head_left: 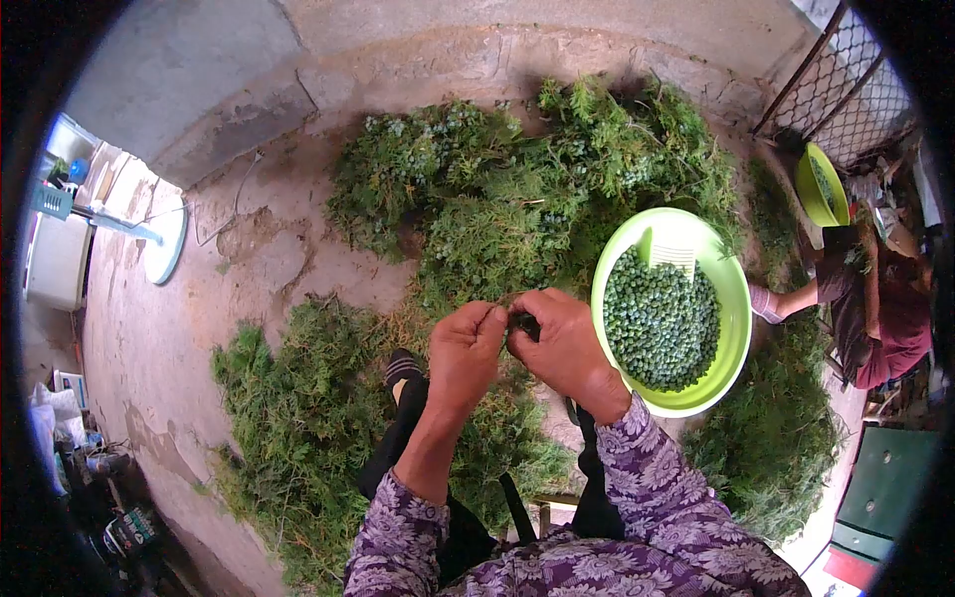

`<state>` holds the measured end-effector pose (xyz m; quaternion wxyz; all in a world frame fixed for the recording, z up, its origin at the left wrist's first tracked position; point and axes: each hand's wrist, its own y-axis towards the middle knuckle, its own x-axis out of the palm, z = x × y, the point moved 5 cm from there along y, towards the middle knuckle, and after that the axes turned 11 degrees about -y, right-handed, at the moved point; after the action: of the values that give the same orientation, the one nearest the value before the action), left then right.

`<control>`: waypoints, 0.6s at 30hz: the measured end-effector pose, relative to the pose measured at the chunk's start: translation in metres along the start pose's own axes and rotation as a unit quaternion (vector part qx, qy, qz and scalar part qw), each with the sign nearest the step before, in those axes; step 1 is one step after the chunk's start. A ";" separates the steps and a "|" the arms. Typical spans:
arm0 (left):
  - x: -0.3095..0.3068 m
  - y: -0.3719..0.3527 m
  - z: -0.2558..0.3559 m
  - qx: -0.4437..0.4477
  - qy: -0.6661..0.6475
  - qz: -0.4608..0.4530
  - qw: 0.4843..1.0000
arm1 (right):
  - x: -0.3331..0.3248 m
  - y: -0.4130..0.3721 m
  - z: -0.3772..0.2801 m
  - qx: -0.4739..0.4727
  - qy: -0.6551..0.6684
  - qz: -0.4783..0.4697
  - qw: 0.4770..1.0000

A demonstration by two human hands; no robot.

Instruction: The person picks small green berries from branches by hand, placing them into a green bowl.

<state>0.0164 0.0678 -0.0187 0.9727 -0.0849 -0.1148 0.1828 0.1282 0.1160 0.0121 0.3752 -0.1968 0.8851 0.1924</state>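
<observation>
My left hand (464, 356) and my right hand (565, 346) meet in front of me, fingers closed in a pinch. Something small and dark shows at the right fingertips, too hidden to name. Just right of my right hand stands a lime-green basin (737, 348) holding a heap of small round green cones or berries (662, 323). A pale green ridged, comb-like piece (672, 256) lies at the basin's far side. Beyond my hands is a pile of cut evergreen branches (507, 219) with bluish-green cones on them.
More evergreen sprigs (298, 418) lie on the left of the concrete floor (149, 368), others (771, 458) at the right. A co-worker (885, 308) sits at the right by another green basin (822, 186). A fan stand (165, 239) is at the left.
</observation>
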 end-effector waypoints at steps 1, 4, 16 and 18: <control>0.001 0.000 0.000 0.009 0.014 -0.007 1.000 | -0.002 0.000 -0.001 -0.004 -0.040 0.002 0.999; 0.004 0.002 -0.001 0.051 0.059 -0.009 0.997 | -0.001 -0.002 0.000 -0.023 -0.030 0.028 0.999; -0.002 -0.006 0.005 -0.066 -0.046 -0.009 0.997 | -0.014 0.001 0.046 0.034 -0.155 0.082 0.984; -0.008 -0.005 0.005 -0.091 -0.074 0.016 0.993 | -0.029 0.007 0.055 0.064 -0.099 0.074 0.990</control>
<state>0.0098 0.0606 -0.0147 0.9468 -0.1615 -0.2012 0.1924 0.1756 0.1547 -0.0003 0.4576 -0.0858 0.8663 0.1811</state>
